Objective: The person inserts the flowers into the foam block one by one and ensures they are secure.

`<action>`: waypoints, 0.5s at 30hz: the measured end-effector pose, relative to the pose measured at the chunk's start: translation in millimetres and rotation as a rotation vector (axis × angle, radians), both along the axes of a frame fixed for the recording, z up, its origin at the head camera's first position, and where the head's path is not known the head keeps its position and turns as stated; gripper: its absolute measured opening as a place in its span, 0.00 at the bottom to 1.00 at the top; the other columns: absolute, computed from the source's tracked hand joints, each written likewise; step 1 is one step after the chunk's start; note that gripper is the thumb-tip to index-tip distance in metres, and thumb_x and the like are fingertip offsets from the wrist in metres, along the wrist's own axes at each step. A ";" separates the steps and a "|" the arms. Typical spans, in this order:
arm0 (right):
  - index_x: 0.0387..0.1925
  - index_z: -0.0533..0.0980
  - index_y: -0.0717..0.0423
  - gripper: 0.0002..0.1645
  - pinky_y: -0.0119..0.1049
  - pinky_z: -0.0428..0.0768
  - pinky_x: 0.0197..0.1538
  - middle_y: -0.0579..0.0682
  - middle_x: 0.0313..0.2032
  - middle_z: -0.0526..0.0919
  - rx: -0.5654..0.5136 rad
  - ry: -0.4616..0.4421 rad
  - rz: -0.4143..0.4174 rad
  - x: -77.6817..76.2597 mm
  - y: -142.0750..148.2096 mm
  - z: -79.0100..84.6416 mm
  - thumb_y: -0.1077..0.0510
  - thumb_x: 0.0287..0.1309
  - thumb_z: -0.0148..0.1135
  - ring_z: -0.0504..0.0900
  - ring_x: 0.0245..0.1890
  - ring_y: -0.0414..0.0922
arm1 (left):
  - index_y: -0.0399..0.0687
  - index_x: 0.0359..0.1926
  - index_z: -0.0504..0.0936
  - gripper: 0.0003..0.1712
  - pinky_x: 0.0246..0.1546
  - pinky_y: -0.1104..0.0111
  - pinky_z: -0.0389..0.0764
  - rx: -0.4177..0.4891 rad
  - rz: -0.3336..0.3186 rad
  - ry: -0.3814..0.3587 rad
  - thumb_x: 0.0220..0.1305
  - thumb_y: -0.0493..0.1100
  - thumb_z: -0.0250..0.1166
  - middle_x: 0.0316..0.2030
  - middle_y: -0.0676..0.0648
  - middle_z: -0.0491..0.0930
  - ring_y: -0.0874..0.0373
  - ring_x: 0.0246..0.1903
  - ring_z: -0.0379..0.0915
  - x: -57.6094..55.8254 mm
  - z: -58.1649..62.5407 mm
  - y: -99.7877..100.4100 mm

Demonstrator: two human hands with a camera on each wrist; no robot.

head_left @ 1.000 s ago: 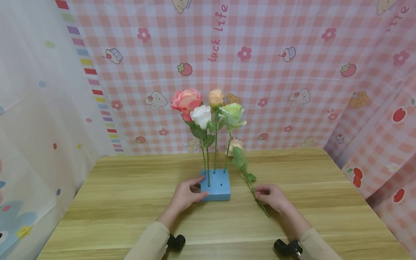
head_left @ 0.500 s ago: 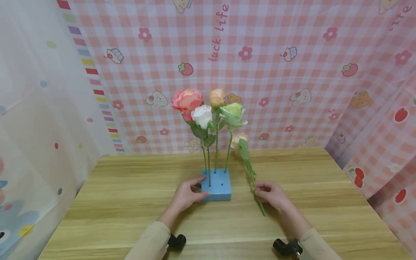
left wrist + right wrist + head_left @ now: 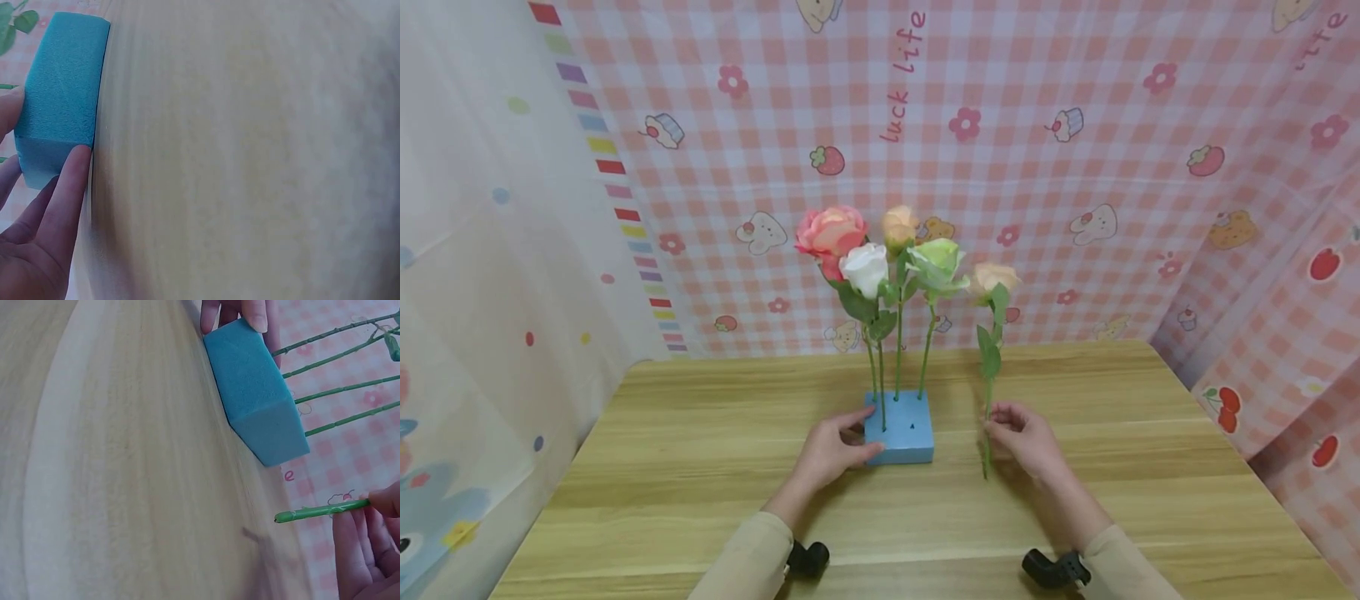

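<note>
A blue foam block (image 3: 898,440) stands on the table with several artificial flowers upright in it: a coral one (image 3: 832,232), a white rose (image 3: 865,270), a peach bud (image 3: 899,227) and a green rose (image 3: 937,265). A small dark hole shows in its top at front right. My left hand (image 3: 829,450) holds the block at its left side, thumb at the front and fingers behind. To the right of the block, my right hand (image 3: 1026,437) pinches a pale peach rose (image 3: 994,282) by its stem. That flower is upright, and the bare stem end (image 3: 300,514) points down above the table.
The wooden table (image 3: 715,417) ends at a back edge behind the flowers. A pink checked cloth (image 3: 1037,183) hangs there, with a white patterned curtain (image 3: 497,275) on the left. Each wrist wears a black camera mount, such as the right mount (image 3: 1054,570).
My right hand has turned the peach rose from a leftward slant to upright, lifting it and swinging its bloom right. The left hand and the block have stayed in place.
</note>
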State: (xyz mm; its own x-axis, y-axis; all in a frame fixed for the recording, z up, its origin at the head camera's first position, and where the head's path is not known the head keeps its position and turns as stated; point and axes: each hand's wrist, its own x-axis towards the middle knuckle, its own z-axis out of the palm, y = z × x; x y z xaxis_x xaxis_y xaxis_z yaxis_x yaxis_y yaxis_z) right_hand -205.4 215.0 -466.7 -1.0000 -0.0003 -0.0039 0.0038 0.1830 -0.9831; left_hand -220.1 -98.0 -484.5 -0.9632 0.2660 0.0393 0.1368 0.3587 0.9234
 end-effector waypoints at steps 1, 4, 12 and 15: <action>0.53 0.71 0.77 0.19 0.30 0.83 0.42 0.59 0.43 0.80 -0.004 0.013 -0.002 0.1 -0.9 1.3 0.69 0.63 0.62 0.79 0.38 0.39 | 0.45 0.65 0.77 0.35 0.31 0.66 0.85 0.002 0.000 -0.001 0.56 0.43 0.76 0.48 0.39 0.78 0.51 0.40 0.79 -0.1 -0.3 0.0; 0.52 0.71 0.78 0.18 0.31 0.83 0.43 0.60 0.42 0.80 -0.014 0.050 -0.004 0.2 -3.9 4.8 0.71 0.62 0.62 0.80 0.37 0.38 | 0.45 0.65 0.77 0.35 0.31 0.66 0.85 0.003 0.001 -0.001 0.55 0.43 0.77 0.48 0.39 0.78 0.52 0.40 0.79 -0.7 -1.0 -0.2; 0.47 0.74 0.77 0.15 0.33 0.84 0.43 0.65 0.43 0.81 0.002 0.203 0.013 0.0 -12.3 8.0 0.71 0.61 0.63 0.81 0.38 0.37 | 0.41 0.64 0.77 0.35 0.29 0.67 0.85 -0.002 -0.001 0.027 0.55 0.42 0.77 0.46 0.37 0.79 0.52 0.37 0.80 -1.7 -2.1 0.1; 0.46 0.74 0.76 0.13 0.34 0.85 0.43 0.65 0.43 0.81 0.009 0.255 0.019 0.1 -14.3 9.1 0.71 0.61 0.64 0.82 0.38 0.37 | 0.42 0.64 0.77 0.35 0.30 0.67 0.85 -0.008 -0.001 0.024 0.55 0.42 0.77 0.46 0.38 0.79 0.52 0.38 0.80 -1.5 -2.0 0.3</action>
State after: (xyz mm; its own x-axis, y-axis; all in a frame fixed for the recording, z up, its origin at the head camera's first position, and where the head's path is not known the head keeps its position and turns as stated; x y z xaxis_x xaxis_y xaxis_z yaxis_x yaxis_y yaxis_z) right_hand -205.3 200.7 -457.6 -0.9685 -0.0198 0.2481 -0.2473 0.1893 -0.9503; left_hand -221.6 -97.8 -486.4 -0.9616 0.2678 0.0605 0.1596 0.3658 0.9169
